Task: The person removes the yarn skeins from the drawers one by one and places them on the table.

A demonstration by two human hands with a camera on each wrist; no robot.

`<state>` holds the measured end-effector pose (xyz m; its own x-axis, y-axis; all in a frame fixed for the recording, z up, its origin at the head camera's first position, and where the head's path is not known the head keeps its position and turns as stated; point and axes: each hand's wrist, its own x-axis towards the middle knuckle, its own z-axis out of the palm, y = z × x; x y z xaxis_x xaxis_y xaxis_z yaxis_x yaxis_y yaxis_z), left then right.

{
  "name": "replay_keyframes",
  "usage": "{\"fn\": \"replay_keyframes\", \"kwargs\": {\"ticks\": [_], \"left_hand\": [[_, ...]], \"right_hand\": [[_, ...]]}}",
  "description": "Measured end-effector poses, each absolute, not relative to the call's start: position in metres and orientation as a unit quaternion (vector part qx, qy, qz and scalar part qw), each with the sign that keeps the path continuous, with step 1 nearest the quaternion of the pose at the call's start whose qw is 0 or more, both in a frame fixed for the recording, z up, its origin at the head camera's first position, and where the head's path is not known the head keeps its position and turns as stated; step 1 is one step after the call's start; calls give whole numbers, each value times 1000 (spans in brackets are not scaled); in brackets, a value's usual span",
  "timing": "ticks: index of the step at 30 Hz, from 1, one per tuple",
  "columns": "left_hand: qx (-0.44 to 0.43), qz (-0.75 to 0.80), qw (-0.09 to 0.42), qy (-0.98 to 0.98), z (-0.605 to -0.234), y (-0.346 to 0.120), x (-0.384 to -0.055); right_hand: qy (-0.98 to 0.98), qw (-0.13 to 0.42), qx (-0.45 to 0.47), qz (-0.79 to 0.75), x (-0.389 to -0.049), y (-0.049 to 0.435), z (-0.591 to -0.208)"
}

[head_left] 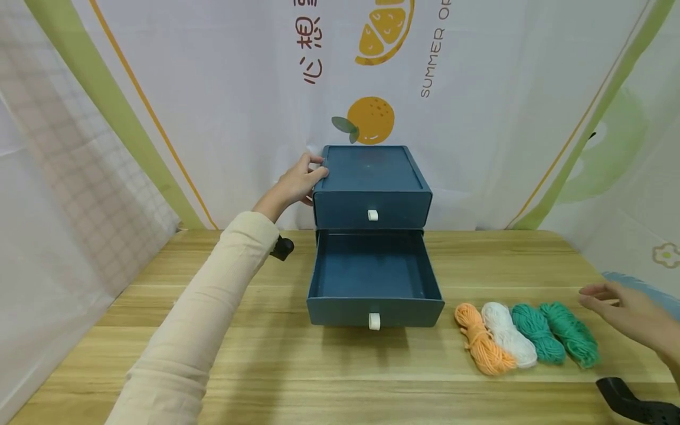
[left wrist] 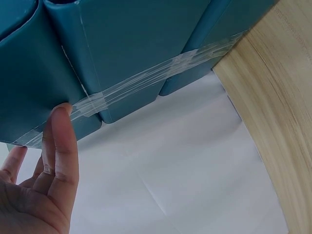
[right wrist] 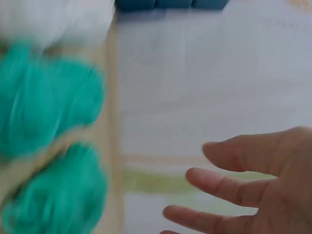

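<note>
A dark blue drawer cabinet [head_left: 366, 168] stands on the table, its lower drawer [head_left: 372, 265] pulled out and bare inside, its upper drawer [head_left: 340, 209] closed. My left hand [head_left: 298, 180] rests on the cabinet's upper left edge; fingertips press its side near a strip of clear tape [left wrist: 141, 80]. To the right of the cabinet lie skeins of yarn: orange [head_left: 482, 342], white [head_left: 509, 335], teal [head_left: 539, 333] and green [head_left: 571, 334]. My right hand [head_left: 629, 310] hovers just right of the green skein, fingers spread and holding nothing.
Both drawers have small white pull tabs [head_left: 374, 321]. The wooden table [head_left: 255, 354] ends behind the cabinet at a white printed curtain [head_left: 239, 118]. Black wrist-camera parts [head_left: 632, 404] show near the right hand and beside the left sleeve [head_left: 196, 319].
</note>
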<state>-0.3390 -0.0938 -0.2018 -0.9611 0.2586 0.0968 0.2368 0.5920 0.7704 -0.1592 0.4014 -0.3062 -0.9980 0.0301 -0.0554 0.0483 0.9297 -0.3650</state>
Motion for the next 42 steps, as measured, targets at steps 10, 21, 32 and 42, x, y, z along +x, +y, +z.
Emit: {"fn": "replay_keyframes", "kwargs": {"ticks": [10, 21, 32, 42], "left_hand": [[140, 428, 11, 893, -201, -94, -339], [138, 432, 11, 891, -203, -96, -337], [140, 433, 11, 890, -203, -94, -336], [141, 435, 12, 889, -202, -95, -337]], "right_hand": [[960, -83, -113, -243, -137, 283, -278], [909, 12, -279, -310, -125, 190, -270], [880, 90, -324, -336, -128, 150, -285], [877, 67, -325, -347, -133, 142, -294]]}}
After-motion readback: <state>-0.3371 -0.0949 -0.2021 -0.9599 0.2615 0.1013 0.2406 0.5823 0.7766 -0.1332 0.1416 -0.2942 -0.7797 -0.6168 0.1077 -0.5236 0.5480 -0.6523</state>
